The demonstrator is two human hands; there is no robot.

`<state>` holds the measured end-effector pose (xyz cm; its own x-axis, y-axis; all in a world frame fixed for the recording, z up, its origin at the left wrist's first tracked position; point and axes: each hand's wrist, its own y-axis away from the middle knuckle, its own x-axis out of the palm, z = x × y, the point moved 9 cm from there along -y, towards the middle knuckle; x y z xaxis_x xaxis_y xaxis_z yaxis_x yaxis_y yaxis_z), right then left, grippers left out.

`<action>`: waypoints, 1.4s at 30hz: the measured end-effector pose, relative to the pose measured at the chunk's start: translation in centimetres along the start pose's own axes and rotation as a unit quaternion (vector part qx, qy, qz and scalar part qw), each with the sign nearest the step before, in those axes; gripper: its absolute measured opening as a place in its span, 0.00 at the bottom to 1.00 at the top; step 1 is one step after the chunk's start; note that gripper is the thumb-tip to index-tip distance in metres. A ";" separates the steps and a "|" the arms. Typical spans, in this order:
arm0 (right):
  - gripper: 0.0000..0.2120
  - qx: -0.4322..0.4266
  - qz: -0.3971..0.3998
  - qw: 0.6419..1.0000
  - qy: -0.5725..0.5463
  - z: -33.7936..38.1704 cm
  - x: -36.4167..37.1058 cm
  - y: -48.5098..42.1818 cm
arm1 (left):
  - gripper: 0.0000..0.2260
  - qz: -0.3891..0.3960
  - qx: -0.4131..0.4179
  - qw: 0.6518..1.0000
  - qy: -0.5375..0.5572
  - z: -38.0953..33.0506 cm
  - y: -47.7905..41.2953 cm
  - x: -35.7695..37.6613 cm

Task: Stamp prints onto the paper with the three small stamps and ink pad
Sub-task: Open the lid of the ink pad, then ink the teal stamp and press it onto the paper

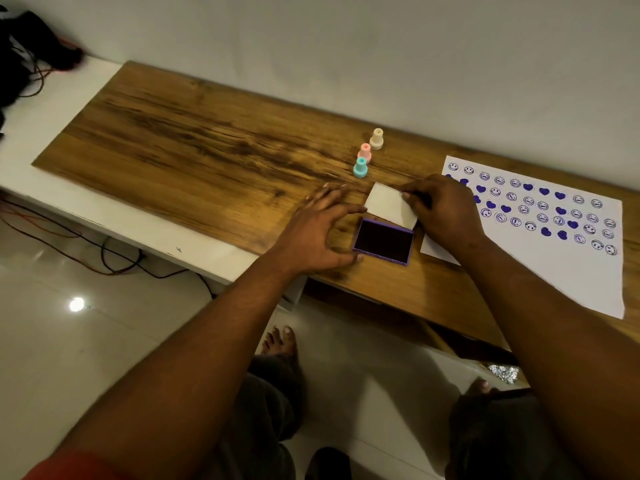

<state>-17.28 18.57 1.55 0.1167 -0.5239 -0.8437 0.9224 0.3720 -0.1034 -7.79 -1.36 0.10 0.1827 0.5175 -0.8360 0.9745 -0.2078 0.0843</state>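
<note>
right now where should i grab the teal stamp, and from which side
Pinch the teal stamp by its narrow top handle, from above. It stands upright on its wider base, with the pink stamp close behind it.

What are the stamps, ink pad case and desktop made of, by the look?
Stamps: pastel, smooth, matt moulded shapes, probably plastic. Case: thin rigid purple rim and white lid, likely plastic; the dark pad inside looks like inked felt or foam, cannot tell which. Desktop: wood grain with soft sheen, either laminate or veneer.
</note>
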 end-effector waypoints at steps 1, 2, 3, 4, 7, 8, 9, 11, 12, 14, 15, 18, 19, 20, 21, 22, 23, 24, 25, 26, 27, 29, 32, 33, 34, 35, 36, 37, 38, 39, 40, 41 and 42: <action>0.13 -0.001 0.004 1.000 0.000 0.1 0.1 0.0 | 0.38 0.002 0.000 1.000 -0.003 -0.1 0.0 0.0; 0.13 -0.002 0.008 1.000 0.001 0.2 0.1 0.0 | 0.36 0.002 0.000 1.000 -0.004 -0.1 0.0 0.0; 0.13 -0.001 0.011 1.000 0.002 0.2 0.2 0.1 | 0.35 0.000 0.001 1.000 -0.003 -0.1 -0.1 0.0; 0.14 0.001 0.015 1.000 0.005 0.2 0.3 0.1 | 0.33 -0.003 0.003 1.000 -0.002 -0.1 -0.1 0.0; 0.14 0.003 0.025 1.000 0.005 0.3 0.4 0.1 | 0.33 -0.015 0.011 1.000 -0.007 -0.1 -0.1 -0.1; 0.14 0.003 0.026 1.000 0.004 0.3 0.4 0.1 | 0.35 -0.018 0.015 1.000 -0.007 -0.2 -0.1 -0.1; 0.14 0.004 0.026 1.000 0.004 0.3 0.4 0.1 | 0.37 -0.021 0.020 1.000 -0.010 -0.4 -0.1 -0.1; 0.13 0.006 0.023 1.000 0.004 0.3 0.4 0.1 | 0.38 -0.018 0.029 0.999 -0.023 -0.7 -0.1 0.2; 0.13 0.008 0.023 1.000 0.004 0.2 0.4 0.1 | 0.37 -0.011 0.031 0.999 -0.033 -0.8 -0.2 0.4; 0.13 0.010 0.022 1.000 0.008 0.2 0.4 0.1 | 0.34 0.006 0.027 0.998 -0.048 -0.8 -0.3 0.8; 0.13 0.010 0.020 1.000 0.012 0.2 0.4 0.0 | 0.34 0.010 0.023 0.998 -0.049 -0.8 -0.3 0.9; 0.12 0.005 0.007 1.000 0.018 0.3 0.1 -0.1 | 0.34 0.007 0.019 0.999 -0.037 -0.7 -0.3 0.7; 0.11 0.004 0.000 1.000 0.015 0.5 0.0 -0.2 | 0.34 0.005 0.020 0.999 -0.035 -0.7 -0.3 0.6; 0.11 0.005 -0.007 1.000 0.011 0.6 0.0 -0.3 | 0.36 0.003 0.021 0.999 -0.034 -0.7 -0.2 0.5; 0.10 0.009 -0.014 1.000 0.007 0.8 -0.1 -0.5 | 0.37 0.000 0.021 0.999 -0.033 -0.7 -0.2 0.4; 0.11 0.013 -0.020 1.000 0.004 1.1 -0.1 -0.6 | 0.39 -0.002 0.020 0.999 -0.032 -0.7 -0.2 0.4; 0.11 0.018 -0.026 1.000 0.002 1.4 -0.2 -0.8 | 0.41 -0.002 0.020 0.999 -0.031 -0.7 -0.2 0.3; 0.12 0.021 -0.032 0.999 -0.002 1.9 -0.3 -0.9 | 0.42 -0.003 0.019 0.999 -0.029 -0.5 -0.2 0.2; 0.13 0.020 -0.037 0.999 -0.006 2.4 -0.4 -1.0 | 0.43 -0.004 0.017 1.000 -0.026 -0.4 -0.2 0.1; 0.14 0.013 -0.041 0.999 -0.008 3.1 -0.5 -1.0 | 0.44 -0.006 0.012 1.000 -0.023 -0.1 -0.2 -0.1; 0.16 0.000 -0.040 0.999 -0.006 3.9 -0.4 -1.1 | 0.44 -0.011 0.004 1.000 -0.018 0.3 -0.2 -0.4; 0.20 -0.029 -0.024 0.999 0.012 5.5 0.1 -1.5 | 0.44 -0.029 -0.019 0.999 -0.006 1.4 -0.1 -1.3; 0.24 -0.047 -0.002 0.996 0.075 7.1 1.5 -2.1 | 0.42 -0.060 -0.058 0.996 0.006 3.1 0.2 -2.3; 0.25 -0.049 0.000 0.995 0.085 7.4 1.9 -2.2 | 0.40 -0.068 -0.069 0.995 0.006 3.6 0.3 -2.5; 0.25 -0.049 0.001 0.995 0.088 7.6 2.1 -2.3 | 0.39 -0.076 -0.077 0.994 0.002 3.9 0.4 -2.7; 0.25 -0.047 0.002 0.995 0.087 7.9 2.4 -2.5 | 0.37 -0.083 -0.083 0.993 -0.002 4.3 0.4 -2.8; 0.25 -0.045 0.003 0.995 0.088 8.0 2.7 -2.6 | 0.36 -0.087 -0.087 0.992 -0.004 4.5 0.5 -2.8; 0.25 -0.041 0.002 0.995 0.095 7.9 2.8 -2.7 | 0.36 -0.089 -0.089 0.992 -0.004 4.5 0.5 -2.8; 0.25 -0.037 0.002 0.994 0.104 7.8 3.0 -2.9 | 0.35 -0.090 -0.090 0.992 -0.002 4.7 0.6 -2.9; 0.24 -0.033 0.003 0.993 0.110 7.7 3.2 -3.1 | 0.35 -0.091 -0.091 0.992 0.000 4.8 0.6 -2.9; 0.24 -0.028 0.007 0.993 0.112 7.7 3.4 -3.3 | 0.35 -0.092 -0.092 0.992 0.000 4.9 0.7 -3.0; 0.23 -0.024 0.009 0.993 0.113 7.7 3.6 -3.4 | 0.35 -0.093 -0.094 0.991 0.000 5.1 0.7 -3.0; 0.23 -0.023 0.010 0.993 0.114 7.8 3.7 -3.5 | 0.35 -0.094 -0.097 0.991 0.000 5.3 0.8 -3.1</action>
<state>-17.16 9.37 2.95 0.0427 -0.3308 -0.9427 0.9028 0.4169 -0.1054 -8.28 -7.56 -0.12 -0.0053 0.5320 -0.8467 0.9980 0.0556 0.0287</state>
